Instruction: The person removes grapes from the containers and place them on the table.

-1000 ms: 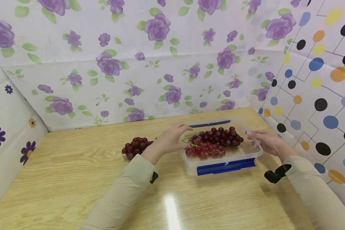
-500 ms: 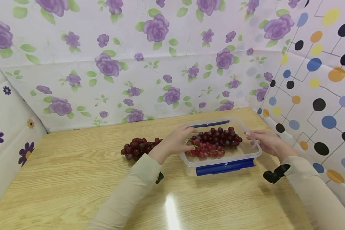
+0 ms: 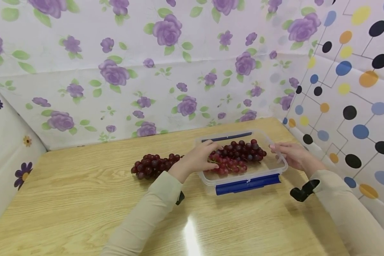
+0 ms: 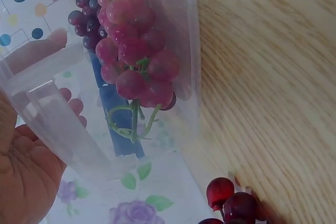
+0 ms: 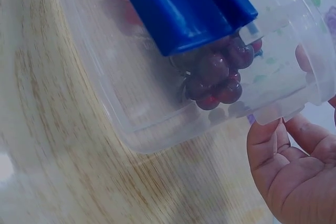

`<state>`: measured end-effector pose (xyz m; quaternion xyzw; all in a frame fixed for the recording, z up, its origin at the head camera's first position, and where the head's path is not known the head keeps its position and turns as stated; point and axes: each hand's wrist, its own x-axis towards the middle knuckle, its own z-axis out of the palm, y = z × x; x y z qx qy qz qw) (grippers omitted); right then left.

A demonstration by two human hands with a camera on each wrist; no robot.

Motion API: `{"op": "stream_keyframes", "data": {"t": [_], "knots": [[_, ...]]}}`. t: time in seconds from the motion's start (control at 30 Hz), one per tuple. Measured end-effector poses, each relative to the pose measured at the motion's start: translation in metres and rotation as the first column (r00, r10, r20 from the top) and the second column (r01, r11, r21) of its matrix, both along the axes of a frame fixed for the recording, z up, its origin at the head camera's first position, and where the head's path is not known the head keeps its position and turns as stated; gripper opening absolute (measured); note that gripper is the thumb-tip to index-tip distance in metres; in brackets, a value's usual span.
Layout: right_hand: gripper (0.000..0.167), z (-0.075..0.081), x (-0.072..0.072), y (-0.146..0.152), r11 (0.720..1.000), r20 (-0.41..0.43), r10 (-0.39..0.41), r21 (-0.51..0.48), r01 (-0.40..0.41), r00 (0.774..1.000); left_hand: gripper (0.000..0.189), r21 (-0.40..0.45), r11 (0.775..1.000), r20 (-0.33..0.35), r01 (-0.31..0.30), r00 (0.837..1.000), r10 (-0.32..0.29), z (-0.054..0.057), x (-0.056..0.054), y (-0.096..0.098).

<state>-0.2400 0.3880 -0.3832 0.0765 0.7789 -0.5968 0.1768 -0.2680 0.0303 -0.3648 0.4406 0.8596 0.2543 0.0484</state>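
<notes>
A clear plastic food container (image 3: pixel 208 179) with blue side clips stands at the right part of the table. Inside lie a bunch of dark grapes (image 3: pixel 243 149) and, nearer, a bunch of pinkish-red grapes (image 3: pixel 228 165) with a green stem (image 4: pixel 134 124). My left hand (image 3: pixel 196 158) reaches over the container's left rim, thumb and fingers spread apart above the red grapes. No grapes show in its grip in the left wrist view. At the right end, my right hand (image 3: pixel 292 154) pinches the rim between thumb and fingers; the right wrist view shows these fingertips (image 5: pixel 262 132) at the edge.
Another bunch of dark grapes (image 3: pixel 152 165) lies on the wooden table (image 3: pixel 83 199) left of the container, partly behind my left wrist. Flower-patterned sheeting (image 3: pixel 131 89) rises behind the table, and a dotted sheet (image 3: pixel 352 117) borders the right side.
My left hand has moved a little right, farther over the container and the red grapes. The right hand stays at the rim. The head view has shifted slightly.
</notes>
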Motion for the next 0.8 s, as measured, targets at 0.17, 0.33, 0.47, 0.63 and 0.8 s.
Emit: {"op": "stream_keyframes", "data": {"t": [0.17,0.33,0.47,0.63,0.8], "knots": [[0.071,0.001,-0.001,0.0,1.0,0.011,-0.015,-0.014,0.016,1.0,0.052,-0.019,1.0,0.007,-0.008,1.0,0.008,0.001,-0.002,0.005],[0.069,0.0,0.0,-0.002,0.999,0.021,-0.008,-0.034,0.009,1.0,0.053,-0.073,0.997,0.026,-0.013,1.0,0.015,0.002,-0.004,0.01],[0.064,-0.002,-0.001,-0.002,0.999,0.021,-0.008,-0.047,0.009,1.0,0.054,-0.124,0.992,0.017,-0.025,0.999,0.027,0.002,-0.005,0.013],[0.059,-0.003,-0.003,0.0,0.998,0.019,0.005,-0.058,-0.004,1.0,0.057,-0.181,0.982,0.016,-0.051,0.998,0.055,0.003,-0.005,0.018],[0.051,-0.003,-0.004,0.0,0.998,0.023,-0.003,-0.056,0.004,1.0,0.063,-0.281,0.953,-0.026,-0.109,0.994,0.106,0.002,-0.003,0.023]]}}
